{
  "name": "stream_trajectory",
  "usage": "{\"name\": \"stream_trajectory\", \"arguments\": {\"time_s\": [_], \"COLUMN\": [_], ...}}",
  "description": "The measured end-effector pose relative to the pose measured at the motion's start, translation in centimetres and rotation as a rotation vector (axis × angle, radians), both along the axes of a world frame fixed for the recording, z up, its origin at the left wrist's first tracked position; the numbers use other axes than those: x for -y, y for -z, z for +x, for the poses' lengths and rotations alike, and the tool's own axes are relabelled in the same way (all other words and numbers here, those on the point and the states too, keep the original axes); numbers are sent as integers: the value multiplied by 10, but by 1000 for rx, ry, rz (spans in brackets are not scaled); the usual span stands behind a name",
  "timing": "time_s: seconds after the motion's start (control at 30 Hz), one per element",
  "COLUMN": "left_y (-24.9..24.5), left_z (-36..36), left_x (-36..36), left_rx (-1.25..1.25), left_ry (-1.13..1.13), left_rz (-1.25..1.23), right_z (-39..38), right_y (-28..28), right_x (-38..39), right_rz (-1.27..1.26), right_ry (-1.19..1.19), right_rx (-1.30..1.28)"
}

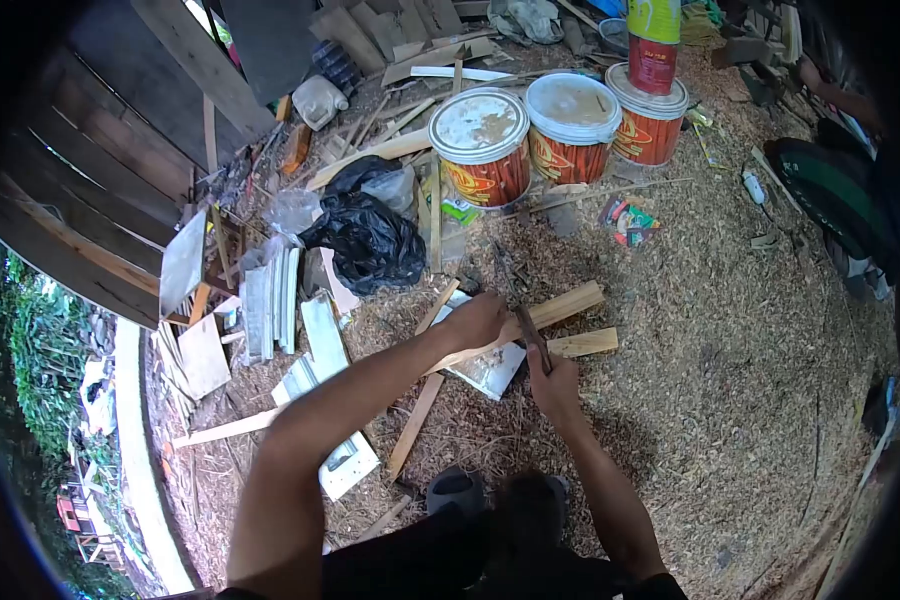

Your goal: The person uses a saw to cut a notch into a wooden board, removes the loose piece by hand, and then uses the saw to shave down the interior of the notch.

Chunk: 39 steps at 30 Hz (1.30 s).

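Below-right of black bag: my left hand, fingertips hidden beneath it; dark tool in my right hand too blurred to identify. Right of bag: wrapper, print too small to read. Above-right of bag: yellow-green container, cut by view's top edge.

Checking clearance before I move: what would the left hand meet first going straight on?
Probably the long, narrow tool held in the right hand, which crosses just ahead of the left hand; the depth gap is unclear.
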State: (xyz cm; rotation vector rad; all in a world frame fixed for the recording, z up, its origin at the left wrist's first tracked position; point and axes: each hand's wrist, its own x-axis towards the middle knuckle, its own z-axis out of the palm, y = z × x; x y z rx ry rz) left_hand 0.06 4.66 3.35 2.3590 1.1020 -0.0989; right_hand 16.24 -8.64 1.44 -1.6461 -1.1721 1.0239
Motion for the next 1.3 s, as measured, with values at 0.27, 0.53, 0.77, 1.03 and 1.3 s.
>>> {"name": "stream_trajectory", "arguments": {"time_s": [0.27,0.53,0.77,1.03,1.3], "left_y": [45,48,56,45,49], "left_z": [42,50,52,69,71], "left_x": [34,22,19,25,22], "left_rx": [59,109,-16,-100,-103], "left_ry": [-378,-674,-697,-889,-922], "left_rz": [455,470,441,304,293], "right_z": [8,22,24,58,42], "right_y": [-18,-14,-7,-22,4], "right_x": [3,-5,-3,122,35], "right_rz": [23,-48,-40,-285,-233], "right_ry": [69,14,-31,12,-32], "right_rx": [-36,19,13,-96,-61]}}
